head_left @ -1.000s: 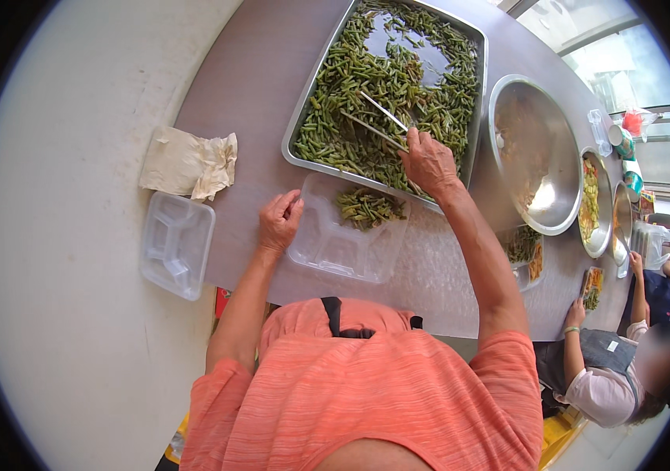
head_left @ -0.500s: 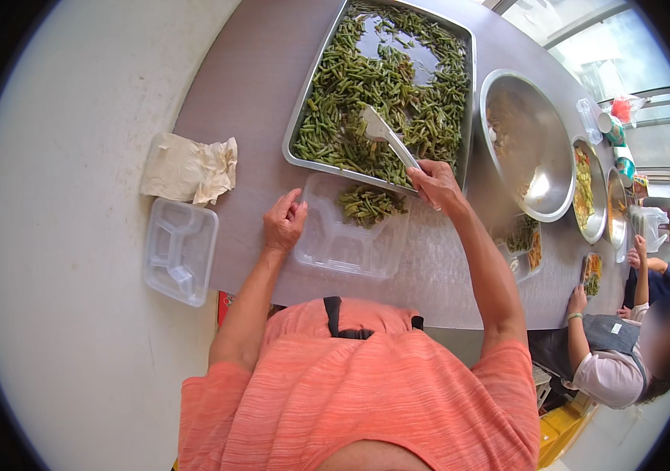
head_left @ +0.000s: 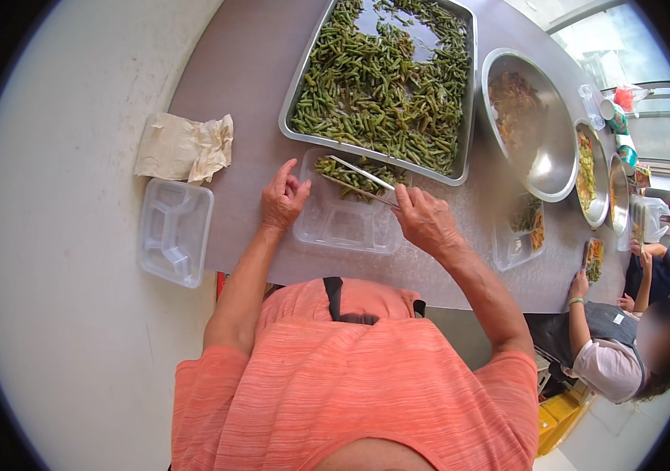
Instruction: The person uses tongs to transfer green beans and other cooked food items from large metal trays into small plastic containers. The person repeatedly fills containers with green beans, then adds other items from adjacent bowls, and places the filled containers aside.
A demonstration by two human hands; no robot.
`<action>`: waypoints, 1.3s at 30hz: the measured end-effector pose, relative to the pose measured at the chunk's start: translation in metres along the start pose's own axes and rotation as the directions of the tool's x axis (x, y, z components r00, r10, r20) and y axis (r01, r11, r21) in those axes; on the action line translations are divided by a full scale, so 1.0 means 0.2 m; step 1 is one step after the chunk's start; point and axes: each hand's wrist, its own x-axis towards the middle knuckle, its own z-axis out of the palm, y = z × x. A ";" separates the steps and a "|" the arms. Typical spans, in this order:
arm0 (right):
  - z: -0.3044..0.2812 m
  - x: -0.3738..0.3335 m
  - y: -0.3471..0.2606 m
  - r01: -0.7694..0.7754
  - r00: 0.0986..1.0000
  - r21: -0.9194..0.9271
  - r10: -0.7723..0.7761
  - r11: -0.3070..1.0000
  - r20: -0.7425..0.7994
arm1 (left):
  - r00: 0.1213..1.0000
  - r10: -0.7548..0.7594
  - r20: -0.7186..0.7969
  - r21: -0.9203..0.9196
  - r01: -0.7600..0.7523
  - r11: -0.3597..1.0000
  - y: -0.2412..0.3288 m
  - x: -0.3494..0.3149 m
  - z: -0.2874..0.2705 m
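Observation:
In my right hand (head_left: 429, 220) is a pair of metal tongs (head_left: 378, 180), held low over a clear plastic compartment container (head_left: 346, 228). The tongs' arms lie at a portion of cut green beans (head_left: 350, 174) in the container's far compartment. My left hand (head_left: 284, 196) is at the container's left edge, index finger stretched out and the others loosely bent, holding nothing. I cannot tell whether it touches the rim. Just beyond stands a large metal tray (head_left: 292, 129) of cooked green beans (head_left: 382, 102), its bottom bare in a patch at the far side.
To the left are an empty divided container (head_left: 175, 235) and crumpled brown paper (head_left: 184, 147). A big steel bowl (head_left: 547, 157) stands right of the tray, with smaller food bowls (head_left: 586, 177) beyond. A partly filled container (head_left: 519, 243) sits nearer. A co-worker (head_left: 606, 345) holds another filled container (head_left: 593, 261).
The tongs have moved from the tray down to the container and turned onto the beans there. My right hand has come nearer and left. The whole view has shifted slightly.

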 end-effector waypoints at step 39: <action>-0.02 0.03 -0.07 -0.034 0.998 0.067 0.031 0.997 0.054 | 0.999 0.025 -0.029 0.073 -0.023 0.997 -0.02 0.00 0.01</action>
